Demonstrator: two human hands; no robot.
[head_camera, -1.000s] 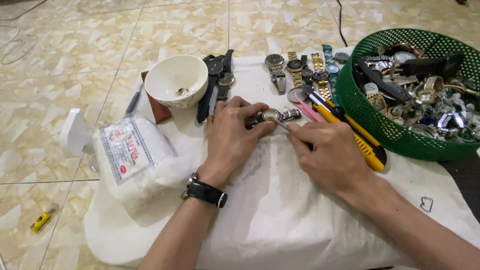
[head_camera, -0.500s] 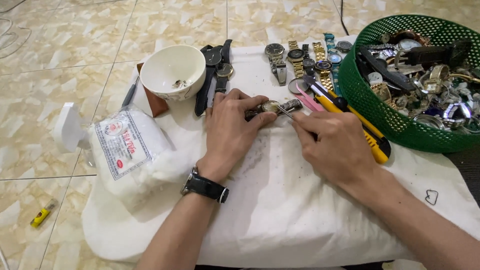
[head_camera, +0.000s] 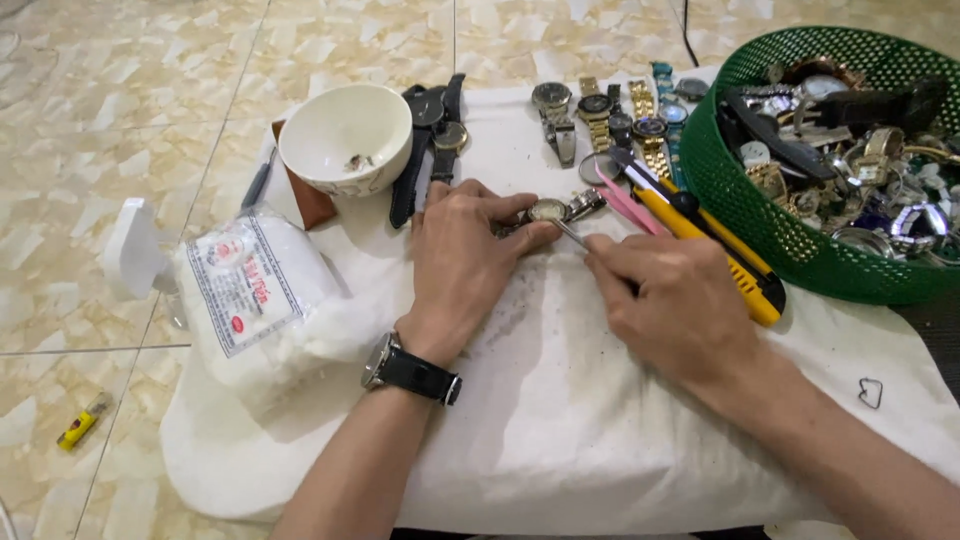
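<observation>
Head view: watch (head_camera: 549, 210) lies crosswise between both hands, strap rightward.

A single view, from a camera on the person's head, looks steeply down and forward at close range over both forearms onto a white cloth (head_camera: 560, 440) spread on the tiled floor (head_camera: 120, 110) (a green basket (head_camera: 740, 215) is cut off at the right edge).

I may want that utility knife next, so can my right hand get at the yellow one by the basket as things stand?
Probably yes. The yellow utility knife lies uncovered on the white cloth, just beyond the right hand, beside the green basket. But that hand holds a thin tool.
</observation>
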